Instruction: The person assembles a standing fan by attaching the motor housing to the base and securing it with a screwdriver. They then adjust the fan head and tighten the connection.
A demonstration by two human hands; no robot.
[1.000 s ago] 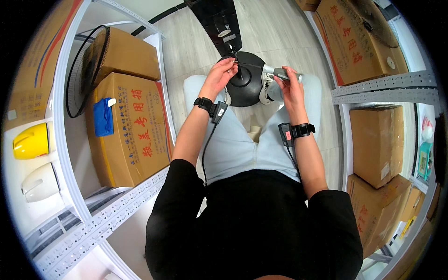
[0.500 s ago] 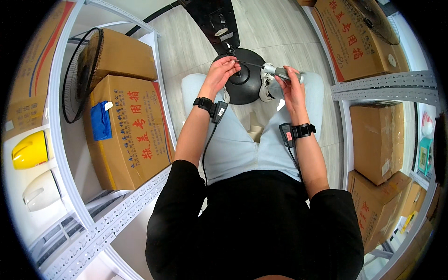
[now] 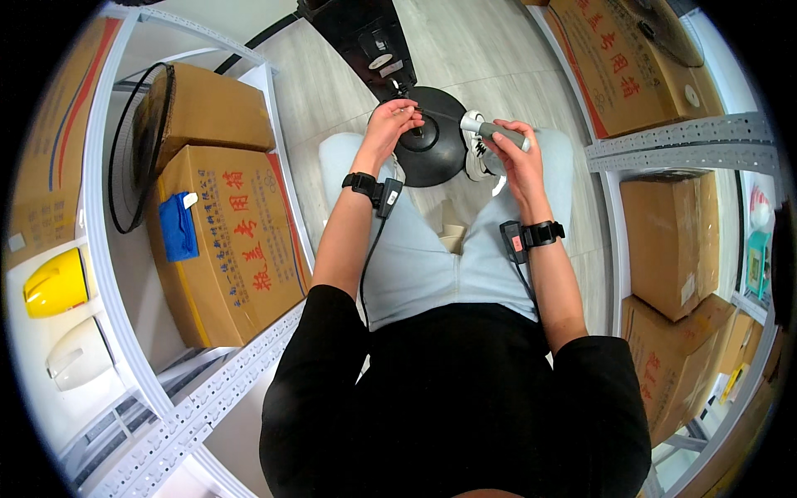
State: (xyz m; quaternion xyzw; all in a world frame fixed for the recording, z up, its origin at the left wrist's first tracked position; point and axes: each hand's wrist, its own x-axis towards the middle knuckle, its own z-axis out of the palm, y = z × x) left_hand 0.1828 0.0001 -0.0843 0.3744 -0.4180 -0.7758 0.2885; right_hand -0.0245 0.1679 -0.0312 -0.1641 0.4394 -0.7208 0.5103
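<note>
Screwdriver (image 3: 493,131) clamped in right hand (image 3: 520,158), shaft toward left hand (image 3: 388,130), whose grip I can't tell. Beyond both, black column (image 3: 362,37) over round base (image 3: 433,162); whether fastened, unclear.

Pale grained floor (image 3: 473,58); white wall (image 3: 237,18); black skirting (image 3: 259,41); shelving (image 3: 681,134) both sides

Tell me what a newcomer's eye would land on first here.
Probably the bright yellow object on the left shelving, beside a white one. Then the right hand, upper middle, holding a grey-handled tool by the round black base, with the left hand near the tool's tip.
</note>
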